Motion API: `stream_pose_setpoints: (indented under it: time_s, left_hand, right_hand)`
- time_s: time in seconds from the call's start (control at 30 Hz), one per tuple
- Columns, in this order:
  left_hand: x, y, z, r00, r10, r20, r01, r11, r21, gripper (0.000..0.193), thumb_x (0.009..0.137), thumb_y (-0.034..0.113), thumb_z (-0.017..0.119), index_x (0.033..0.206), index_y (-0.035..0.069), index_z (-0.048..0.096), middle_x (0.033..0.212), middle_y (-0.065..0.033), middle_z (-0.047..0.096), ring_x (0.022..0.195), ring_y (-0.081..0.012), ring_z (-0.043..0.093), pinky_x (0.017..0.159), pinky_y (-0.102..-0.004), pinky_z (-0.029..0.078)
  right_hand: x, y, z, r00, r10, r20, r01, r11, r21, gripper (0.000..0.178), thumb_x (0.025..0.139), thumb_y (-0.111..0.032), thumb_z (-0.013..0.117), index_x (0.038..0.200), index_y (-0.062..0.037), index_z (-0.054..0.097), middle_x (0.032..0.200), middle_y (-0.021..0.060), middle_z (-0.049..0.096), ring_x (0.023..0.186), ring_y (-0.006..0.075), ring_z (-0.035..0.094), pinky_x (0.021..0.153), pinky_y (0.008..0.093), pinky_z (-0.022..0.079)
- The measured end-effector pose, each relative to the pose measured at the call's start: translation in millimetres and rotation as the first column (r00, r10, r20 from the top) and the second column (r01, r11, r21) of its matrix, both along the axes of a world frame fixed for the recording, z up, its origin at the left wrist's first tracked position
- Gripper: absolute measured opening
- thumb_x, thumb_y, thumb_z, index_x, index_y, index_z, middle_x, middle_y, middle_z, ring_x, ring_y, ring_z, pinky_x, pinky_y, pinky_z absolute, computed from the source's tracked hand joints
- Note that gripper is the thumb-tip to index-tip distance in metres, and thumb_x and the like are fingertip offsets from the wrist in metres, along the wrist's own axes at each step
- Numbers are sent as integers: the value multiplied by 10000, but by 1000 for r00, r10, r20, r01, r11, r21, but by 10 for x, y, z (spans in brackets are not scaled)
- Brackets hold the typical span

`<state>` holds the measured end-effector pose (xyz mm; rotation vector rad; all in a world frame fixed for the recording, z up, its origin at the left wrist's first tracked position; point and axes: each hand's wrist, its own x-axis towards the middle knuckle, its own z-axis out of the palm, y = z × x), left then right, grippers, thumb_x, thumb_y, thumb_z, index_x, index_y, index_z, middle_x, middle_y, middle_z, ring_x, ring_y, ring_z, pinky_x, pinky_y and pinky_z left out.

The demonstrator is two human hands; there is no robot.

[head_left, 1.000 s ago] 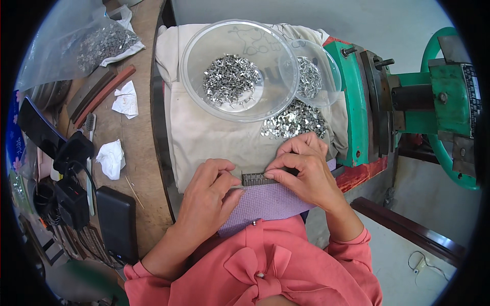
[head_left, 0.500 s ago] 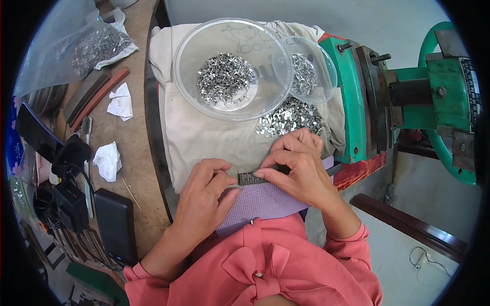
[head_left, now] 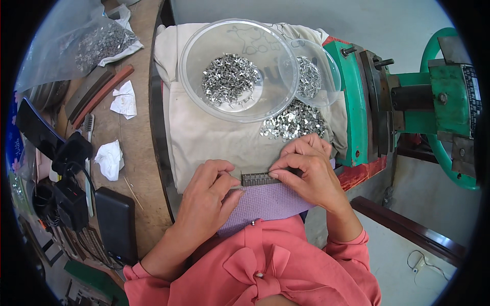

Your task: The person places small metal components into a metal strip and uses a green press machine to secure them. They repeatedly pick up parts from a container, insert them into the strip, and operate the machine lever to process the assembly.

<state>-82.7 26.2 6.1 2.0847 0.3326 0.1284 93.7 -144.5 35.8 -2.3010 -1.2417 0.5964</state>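
Note:
A short dark metal strip with a row of small upright slots or pins [head_left: 256,179] lies in front of me, at the far edge of a purple woven cloth [head_left: 260,204]. My right hand [head_left: 310,171] pinches the strip's right end between thumb and fingers, hiding that end. At its left end is my left hand [head_left: 206,191], with thumb and fingers curled close together. Whatever sits between those fingertips is too small to make out. Beyond my right hand lies a loose heap of small shiny metal pieces [head_left: 293,121] on the beige cloth [head_left: 204,143].
A big clear tub [head_left: 186,86] and a smaller clear bowl [head_left: 334,76] hold small metal parts. A green machine with a handwheel [head_left: 429,97] stands right. On the wooden table [head_left: 140,168] at left are a plastic bag [head_left: 56,56], tissues [head_left: 108,159] and a black box [head_left: 116,224].
My right hand has slid a little to the right along the metal strip, so more of its slotted length shows. My left hand stays near its left end. The whole view has shifted slightly.

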Motion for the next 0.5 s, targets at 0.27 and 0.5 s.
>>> stream_pose_setpoints:
  time_s: [0.27,0.5]
  left_hand:
    - [-8,-8,-23,1000,9,17,-9,1000,-1,205,766,38,786,944,16,687,1139,-148,596,1022,-307,614,837,-375,512]
    - [-2,-14,-13,1000,12,12,-12,1000,-8,203,766,36,784,944,17,688,1131,-147,599,1020,-309,615,833,-377,513]
  right_hand:
    - [-3,16,28,1000,13,9,-13,1000,1,114,758,-222,830,853,-173,793,894,-60,624,971,176,527,935,374,295]
    - [24,-44,44,1000,3,24,-2,1000,-9,95,773,-213,812,849,-164,782,888,-44,618,962,199,522,915,390,294]
